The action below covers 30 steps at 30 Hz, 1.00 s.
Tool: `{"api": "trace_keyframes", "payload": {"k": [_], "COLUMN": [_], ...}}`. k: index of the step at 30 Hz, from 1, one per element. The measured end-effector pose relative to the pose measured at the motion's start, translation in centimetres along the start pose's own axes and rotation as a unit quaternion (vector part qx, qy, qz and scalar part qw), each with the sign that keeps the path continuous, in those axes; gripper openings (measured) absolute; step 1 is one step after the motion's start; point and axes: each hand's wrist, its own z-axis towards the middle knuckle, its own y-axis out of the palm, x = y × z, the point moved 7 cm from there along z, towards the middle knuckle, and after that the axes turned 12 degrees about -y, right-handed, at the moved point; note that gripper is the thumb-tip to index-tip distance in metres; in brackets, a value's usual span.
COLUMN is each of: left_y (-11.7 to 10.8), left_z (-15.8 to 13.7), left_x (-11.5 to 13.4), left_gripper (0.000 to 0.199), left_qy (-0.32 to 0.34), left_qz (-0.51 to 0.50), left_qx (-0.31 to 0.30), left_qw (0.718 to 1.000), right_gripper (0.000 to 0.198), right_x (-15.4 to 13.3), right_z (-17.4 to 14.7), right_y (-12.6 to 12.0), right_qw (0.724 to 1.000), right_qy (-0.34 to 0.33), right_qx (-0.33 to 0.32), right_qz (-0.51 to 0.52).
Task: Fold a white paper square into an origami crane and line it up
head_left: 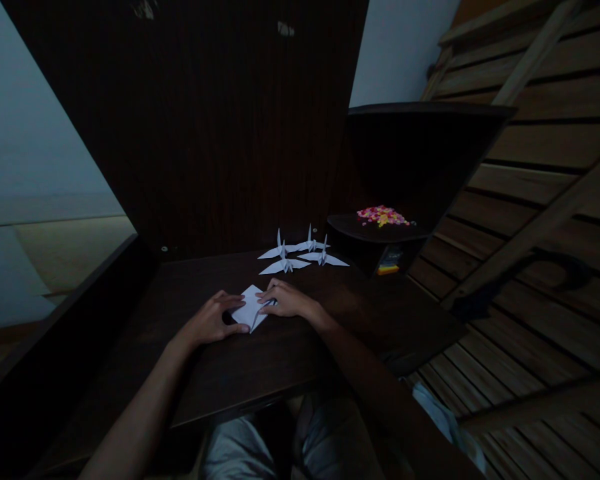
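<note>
White folded paper (247,311) lies on the dark desk (253,377), nearer the person than four paper cranes (285,265). The left hand (211,320) is spread open, thumb and fingertips resting at the paper's left side. The right hand (287,299) has its fingertips at a partly raised right-side flap; whether they pinch it cannot be determined.
</note>
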Motion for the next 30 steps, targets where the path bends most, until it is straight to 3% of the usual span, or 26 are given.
{"api": "trace_keyframes", "payload": {"k": [5, 10, 17, 20, 30], "left_y": [-0.1, -0.2, -0.2, 0.0, 0.3], "left_z": [0.0, -0.1, 0.1, 0.4, 1.6], "left_x": [0.2, 0.3, 0.5, 0.4, 0.4], "left_gripper": [0.066, 0.065, 0.035, 0.033, 0.036], "left_qy": [0.016, 0.015, 0.058, 0.068, -0.012], "left_qz": [0.003, 0.008, 0.007, 0.018, 0.006], "left_qx": [0.012, 0.014, 0.062, 0.087, 0.126], "left_qw": [1.0, 1.0, 0.996, 0.994, 0.992], "right_gripper": [0.022, 0.028, 0.025, 0.024, 0.022], "right_x": [0.2, 0.6, 0.3, 0.1, 0.7], "right_z": [0.1, 0.0, 0.0, 0.0, 0.8], "right_y": [0.3, 0.3, -0.2, -0.3, 0.4], "right_qw": [1.0, 0.999, 0.998, 0.997, 0.985], "right_qy": [-0.011, 0.007, 0.021, 0.029, 0.112], "right_qx": [0.003, 0.019, 0.027, 0.033, 0.085], "right_qz": [-0.018, -0.041, -0.054, -0.069, -0.097]}}
